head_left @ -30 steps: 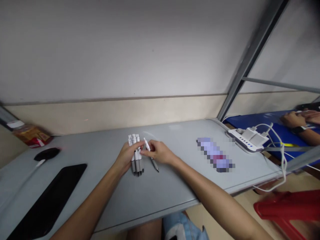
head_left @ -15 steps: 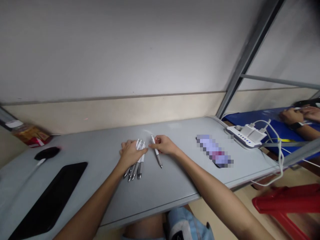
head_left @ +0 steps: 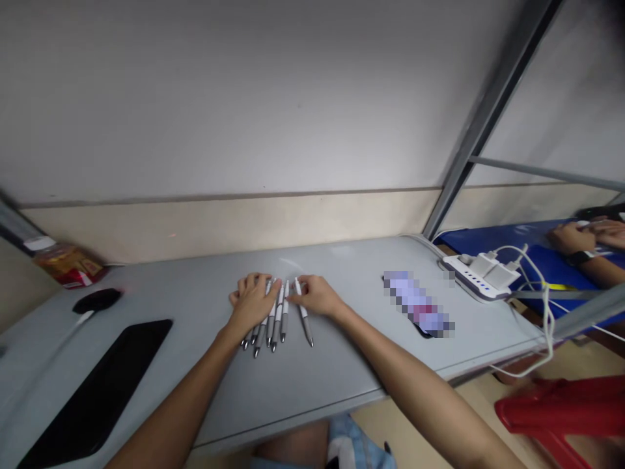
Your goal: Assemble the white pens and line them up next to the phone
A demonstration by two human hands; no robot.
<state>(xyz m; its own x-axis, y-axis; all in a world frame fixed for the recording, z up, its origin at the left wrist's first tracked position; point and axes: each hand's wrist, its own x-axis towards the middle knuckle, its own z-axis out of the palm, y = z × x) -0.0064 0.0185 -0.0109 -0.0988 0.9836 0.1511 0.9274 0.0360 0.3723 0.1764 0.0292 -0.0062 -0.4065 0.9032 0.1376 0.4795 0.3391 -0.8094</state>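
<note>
Beneath the left hand (head_left: pixel 254 298), a cluster of white-and-grey pens (head_left: pixel 277 322) lies fanned on the grey table (head_left: pixel 293 384), metallic tips pointing toward the person. That hand rests over their upper ends, fingers spread. Just beside it, the right hand (head_left: pixel 318 296) has thumb and fingers closed about the white upper part of a single pen (head_left: pixel 305 320), which slants apart from the cluster. The hands are near each other but not joined. Left of the left hand lies a black slab (head_left: pixel 102 391); right of the right hand are a pixelated flat object (head_left: pixel 417 306) and, farther off, a white power strip (head_left: pixel 477 279).
</note>
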